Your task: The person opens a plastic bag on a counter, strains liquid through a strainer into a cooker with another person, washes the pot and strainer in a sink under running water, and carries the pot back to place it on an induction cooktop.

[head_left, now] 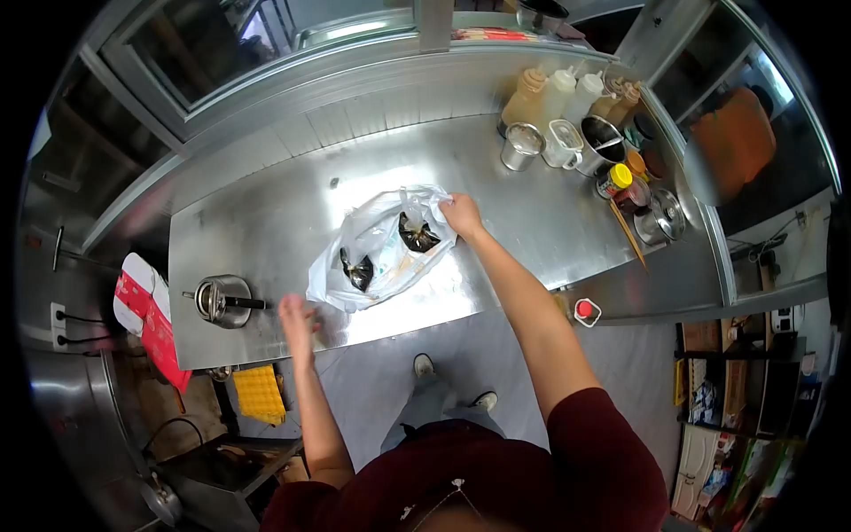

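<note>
A white plastic bag (386,277) lies spread with its mouth open on the steel counter. Inside it sit two small knotted clear bags of dark contents, one (358,269) toward the left and another (417,233) toward the right. My right hand (462,216) grips the plastic bag's upper right rim with its fingers closed. Just off the bag's lower left side, over the counter's front edge, is my left hand (298,321); it is apart from the bag, and motion blur smears its fingers.
A metal pot with a dark handle (223,301) stands at the counter's left end. Squeeze bottles (560,93), a metal cup (523,146), a yellow-lidded jar (614,182) and chopsticks (628,232) crowd the right end. A red box (152,319) is beyond the left edge.
</note>
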Action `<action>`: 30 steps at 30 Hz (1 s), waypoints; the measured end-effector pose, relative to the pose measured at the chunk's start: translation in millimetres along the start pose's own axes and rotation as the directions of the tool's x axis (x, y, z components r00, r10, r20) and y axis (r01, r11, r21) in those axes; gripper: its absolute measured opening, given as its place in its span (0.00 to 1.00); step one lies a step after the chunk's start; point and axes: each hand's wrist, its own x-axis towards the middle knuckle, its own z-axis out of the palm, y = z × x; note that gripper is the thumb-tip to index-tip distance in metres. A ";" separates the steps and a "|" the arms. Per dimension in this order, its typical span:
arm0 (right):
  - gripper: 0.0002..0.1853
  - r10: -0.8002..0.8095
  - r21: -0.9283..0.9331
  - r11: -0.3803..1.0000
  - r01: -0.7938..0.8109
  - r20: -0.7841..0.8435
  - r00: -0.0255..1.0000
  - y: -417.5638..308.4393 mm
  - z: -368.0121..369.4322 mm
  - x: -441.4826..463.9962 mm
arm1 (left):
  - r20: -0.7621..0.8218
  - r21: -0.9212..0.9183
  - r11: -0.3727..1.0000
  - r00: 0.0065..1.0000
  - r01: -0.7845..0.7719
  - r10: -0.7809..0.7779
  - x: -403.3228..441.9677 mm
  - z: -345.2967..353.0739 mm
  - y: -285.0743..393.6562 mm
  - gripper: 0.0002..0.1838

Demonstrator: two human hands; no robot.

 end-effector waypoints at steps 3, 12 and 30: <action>0.11 -0.023 0.044 0.998 0.032 -0.192 0.981 -3.4 -14.2 -0.7 | 0.162 0.133 0.991 0.986 0.014 -0.036 -9.3 48.1 20.8 0.35; 0.19 -0.040 0.359 0.930 0.076 -0.107 0.994 41.3 -154.0 -33.4 | 0.376 -0.121 0.992 0.926 0.034 0.014 10.0 152.8 43.7 0.33; 0.26 0.723 -0.050 0.688 -0.724 -0.027 0.690 508.3 -370.3 -676.9 | 0.854 0.493 0.870 0.191 0.002 -0.485 -370.5 367.4 -213.6 0.22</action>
